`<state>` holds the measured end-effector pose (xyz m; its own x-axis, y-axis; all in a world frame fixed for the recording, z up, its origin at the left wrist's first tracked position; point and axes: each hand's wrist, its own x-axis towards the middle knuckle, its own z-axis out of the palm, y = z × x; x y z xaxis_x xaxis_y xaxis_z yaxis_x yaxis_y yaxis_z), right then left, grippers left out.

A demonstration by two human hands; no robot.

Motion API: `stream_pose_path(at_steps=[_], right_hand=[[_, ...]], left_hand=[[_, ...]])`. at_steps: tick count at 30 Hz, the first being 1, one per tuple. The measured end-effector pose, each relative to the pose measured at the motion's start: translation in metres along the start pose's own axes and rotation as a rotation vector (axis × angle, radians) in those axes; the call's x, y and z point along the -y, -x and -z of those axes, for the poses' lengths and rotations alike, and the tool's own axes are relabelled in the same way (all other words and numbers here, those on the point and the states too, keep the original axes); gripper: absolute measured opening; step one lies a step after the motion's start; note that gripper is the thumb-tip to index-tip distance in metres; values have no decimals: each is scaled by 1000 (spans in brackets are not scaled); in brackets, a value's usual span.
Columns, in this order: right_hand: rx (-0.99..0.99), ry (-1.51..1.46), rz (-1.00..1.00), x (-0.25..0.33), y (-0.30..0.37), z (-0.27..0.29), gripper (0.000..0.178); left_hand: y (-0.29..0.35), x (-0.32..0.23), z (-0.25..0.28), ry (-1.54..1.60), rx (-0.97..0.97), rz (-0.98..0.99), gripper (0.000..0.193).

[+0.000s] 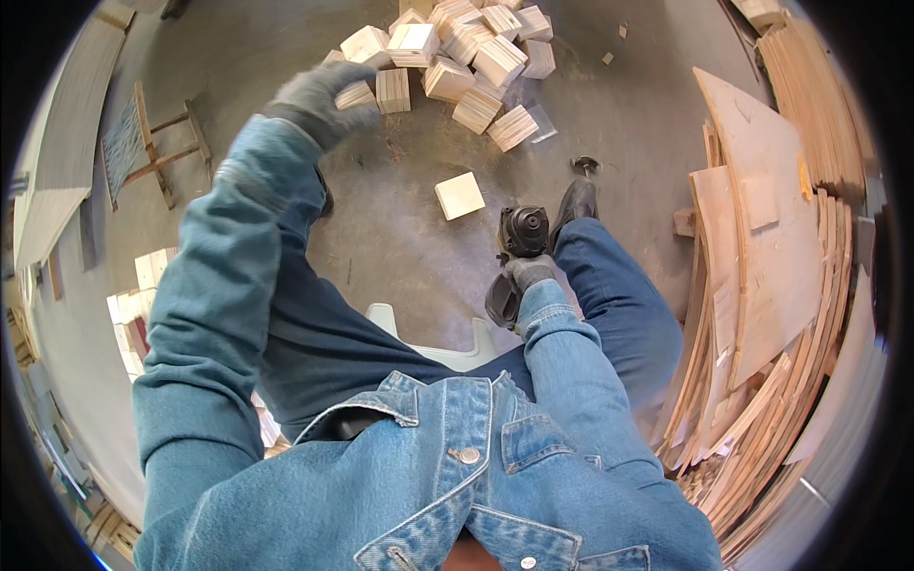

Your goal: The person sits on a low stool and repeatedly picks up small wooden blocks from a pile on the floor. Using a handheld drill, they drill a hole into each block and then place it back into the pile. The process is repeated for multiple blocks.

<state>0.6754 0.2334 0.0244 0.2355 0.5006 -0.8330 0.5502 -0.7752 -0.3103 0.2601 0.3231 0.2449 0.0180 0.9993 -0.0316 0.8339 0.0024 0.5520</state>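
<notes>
My left hand (322,103), in a grey glove and somewhat blurred, reaches out at the near left side of a pile of pale wooden blocks (447,79). Its fingers are stretched and apart, right beside one block (356,96) at the pile's edge. In my gloved right hand (529,273) is a black handheld power tool (524,231), its round front pointing away from me; its exact kind is unclear. A single square wooden block (460,196) lies on the floor between my feet, ahead of the tool.
A small dark round part (586,166) lies beyond my right shoe (577,202). Leaning plywood sheets (762,219) stand on the right. A wooden frame (157,147) is at the left, with stacked blocks (129,309) nearer. A pale plastic seat edge (455,359) shows between my legs.
</notes>
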Motion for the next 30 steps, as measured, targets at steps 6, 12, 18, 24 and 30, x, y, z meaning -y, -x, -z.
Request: stream_pose_path(at_steps=[6, 12, 18, 24, 30], right_hand=[[-3, -156, 214, 33, 54, 3, 14], [-23, -200, 359, 49, 58, -8, 14], [97, -53, 349, 70, 56, -21, 10], [-70, 207, 457, 40, -13, -55, 30], [-65, -70, 483, 35, -4, -37, 25]], left_hand=[[46, 91, 37, 121, 63, 290, 54], [45, 76, 25, 181, 109, 289, 54], [48, 74, 33, 72, 135, 278, 54], [33, 65, 33, -47, 278, 227, 61], [21, 60, 27, -39, 266, 219, 61]])
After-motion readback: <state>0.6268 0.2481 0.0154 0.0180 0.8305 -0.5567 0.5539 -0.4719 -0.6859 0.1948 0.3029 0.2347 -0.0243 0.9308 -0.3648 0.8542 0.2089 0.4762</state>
